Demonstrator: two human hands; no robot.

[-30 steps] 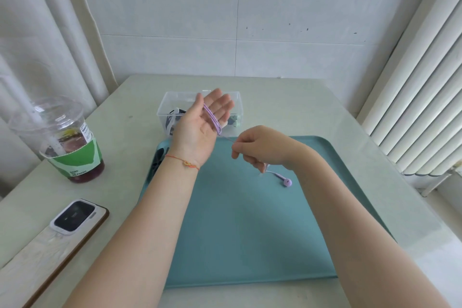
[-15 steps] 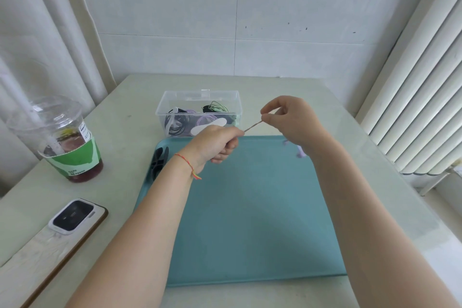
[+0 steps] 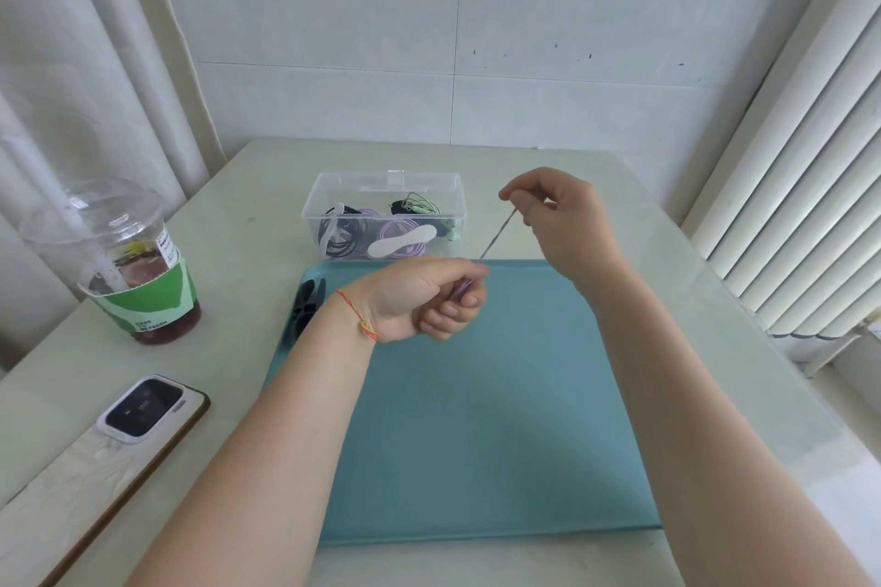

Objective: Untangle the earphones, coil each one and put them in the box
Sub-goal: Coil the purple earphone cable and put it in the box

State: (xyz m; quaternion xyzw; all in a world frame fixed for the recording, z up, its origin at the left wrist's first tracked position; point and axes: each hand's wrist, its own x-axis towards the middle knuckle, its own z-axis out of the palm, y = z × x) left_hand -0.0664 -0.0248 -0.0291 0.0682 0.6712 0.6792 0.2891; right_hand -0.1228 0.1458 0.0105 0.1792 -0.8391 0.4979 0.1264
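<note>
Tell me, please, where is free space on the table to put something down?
The teal tray is mostly bare below the left hand. Table behind the clear box is free. Crowded: left side, with drink cup and phone.

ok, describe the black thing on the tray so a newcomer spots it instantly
Start at the teal tray in the middle of the table. At its far-left corner, beside the left hand's wrist, lies a small black clip-like item. It is the only loose thing on the tray; the other dark pieces sit inside the clear box.
</note>
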